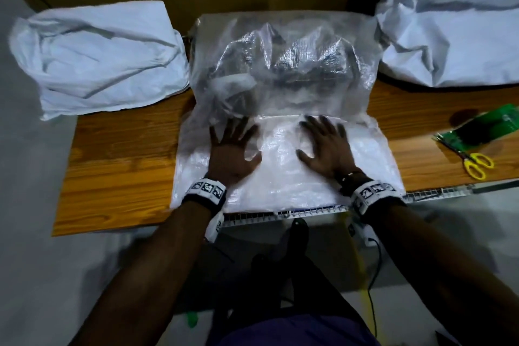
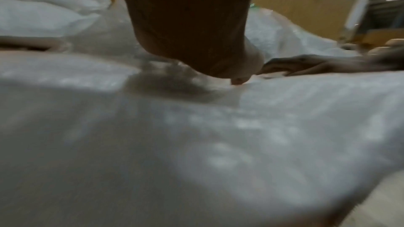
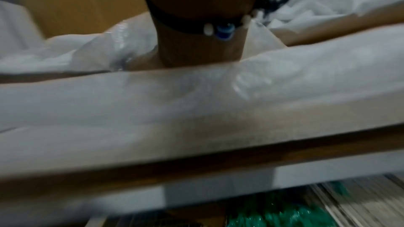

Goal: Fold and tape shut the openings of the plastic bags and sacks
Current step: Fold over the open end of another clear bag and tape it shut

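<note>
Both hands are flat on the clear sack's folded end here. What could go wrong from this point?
1. The left hand and right hand press flat on the folded end of the translucent woven plastic sack; nothing else holds the fold, so lifting a hand may let it spring open.
2. The yellow-handled scissors lie far to the right on the wooden table, so reaching them frees a hand. No tape roll is clearly visible.
3. The sack's bulky contents may push against the fold.

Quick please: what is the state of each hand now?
Left hand: open, fingers spread, pressing flat on the clear woven plastic sack.
Right hand: open, fingers spread, pressing flat on the same sack.
</note>
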### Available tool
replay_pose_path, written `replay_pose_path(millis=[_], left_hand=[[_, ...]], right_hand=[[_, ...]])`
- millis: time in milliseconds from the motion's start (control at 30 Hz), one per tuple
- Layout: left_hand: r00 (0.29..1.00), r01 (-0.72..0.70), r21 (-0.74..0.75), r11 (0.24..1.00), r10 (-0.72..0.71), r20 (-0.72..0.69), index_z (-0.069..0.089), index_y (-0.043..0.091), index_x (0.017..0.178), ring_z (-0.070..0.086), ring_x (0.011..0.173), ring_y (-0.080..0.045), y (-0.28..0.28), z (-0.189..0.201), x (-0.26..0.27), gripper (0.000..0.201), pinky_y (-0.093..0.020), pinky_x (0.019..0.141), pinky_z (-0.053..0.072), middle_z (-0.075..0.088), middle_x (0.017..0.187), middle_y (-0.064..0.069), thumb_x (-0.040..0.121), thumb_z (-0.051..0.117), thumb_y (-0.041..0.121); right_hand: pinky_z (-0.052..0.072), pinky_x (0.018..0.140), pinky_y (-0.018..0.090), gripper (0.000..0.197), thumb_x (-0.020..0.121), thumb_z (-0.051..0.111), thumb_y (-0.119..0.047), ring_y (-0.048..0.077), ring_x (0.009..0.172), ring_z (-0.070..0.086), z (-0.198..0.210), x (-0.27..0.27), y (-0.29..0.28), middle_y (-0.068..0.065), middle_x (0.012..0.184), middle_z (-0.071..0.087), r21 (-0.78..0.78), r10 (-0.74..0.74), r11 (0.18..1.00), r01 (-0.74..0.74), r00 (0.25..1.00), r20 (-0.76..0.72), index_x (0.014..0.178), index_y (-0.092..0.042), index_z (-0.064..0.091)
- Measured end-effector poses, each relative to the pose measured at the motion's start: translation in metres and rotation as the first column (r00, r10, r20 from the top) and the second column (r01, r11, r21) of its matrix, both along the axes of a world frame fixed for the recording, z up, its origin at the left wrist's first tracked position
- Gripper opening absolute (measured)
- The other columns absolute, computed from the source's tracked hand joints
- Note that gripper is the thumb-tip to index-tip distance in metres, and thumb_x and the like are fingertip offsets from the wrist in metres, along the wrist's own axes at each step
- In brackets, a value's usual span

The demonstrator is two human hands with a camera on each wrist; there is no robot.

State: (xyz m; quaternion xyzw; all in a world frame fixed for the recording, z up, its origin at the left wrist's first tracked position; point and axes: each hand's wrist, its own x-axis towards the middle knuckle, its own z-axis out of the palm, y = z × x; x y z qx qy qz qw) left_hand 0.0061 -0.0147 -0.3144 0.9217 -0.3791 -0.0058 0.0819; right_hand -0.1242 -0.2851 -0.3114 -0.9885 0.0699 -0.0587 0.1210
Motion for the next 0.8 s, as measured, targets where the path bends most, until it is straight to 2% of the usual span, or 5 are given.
replay_pose_path(millis=[100,267,400,567,800], left_hand=[[0.995,-0.098,-0.029,0.995,0.098,-0.008,0.021,0.041,0.164,0.003,0.162,-0.018,0.041,-0.008,0.024,0.096,-0.062,0.125,-0.004,0.011,0.174,0.012,0.085,0.040,0.092],[0.971,-0.209,-0.022,0.978,0.205,-0.119,0.011,0.045,0.165,0.002,0.161,-0.012,0.073,-0.013,0.032,0.103,-0.065,0.122,-0.001,0.002,0.174,0.016,0.081,0.047,0.093],[0.980,-0.177,0.050,0.983,0.181,-0.086,0.015,0.035,0.166,0.003,0.162,-0.023,0.064,-0.015,0.034,0.101,-0.072,0.121,0.002,0.004,0.176,0.005,0.084,0.040,0.088],[0.997,-0.075,-0.104,0.992,0.074,-0.016,0.043,0.019,0.158,0.025,0.157,-0.036,-0.001,0.003,-0.040,0.071,-0.071,0.122,0.011,0.031,0.169,-0.011,0.091,0.052,0.042],[0.999,-0.034,-0.021,0.999,0.033,-0.016,0.009,0.035,0.167,-0.004,0.162,-0.020,0.031,-0.015,-0.069,0.077,-0.064,0.126,0.004,-0.003,0.176,0.006,0.104,0.032,0.071]], right_hand=[[0.021,0.123,0.061,0.101,0.079,0.050,-0.095,0.022,0.158,0.024,0.004,-0.025,-0.046,-0.009,0.171,0.029,-0.014,-0.122,0.992,0.122,0.992,-0.015,0.159,-0.036,0.037],[0.020,0.123,0.059,0.109,0.074,0.047,-0.100,0.016,0.160,0.016,0.005,-0.043,-0.068,-0.011,0.174,0.017,-0.042,-0.181,0.983,0.178,0.981,-0.073,0.160,-0.035,0.032],[0.018,0.123,0.066,0.104,0.081,0.045,-0.087,0.032,0.159,0.020,0.002,-0.034,-0.057,0.005,0.173,0.023,-0.057,-0.172,0.984,0.166,0.980,-0.104,0.162,-0.024,0.033],[0.018,0.125,0.064,0.082,0.087,0.040,-0.042,0.036,0.160,0.017,-0.003,-0.025,0.046,0.011,0.174,0.019,0.189,0.004,0.982,-0.004,1.000,0.000,0.165,-0.019,0.031],[0.008,0.129,0.054,0.071,0.105,0.035,-0.069,0.024,0.163,0.004,-0.018,-0.050,0.049,-0.008,0.176,0.007,0.021,-0.008,1.000,0.009,0.999,-0.045,0.167,-0.039,0.015]])
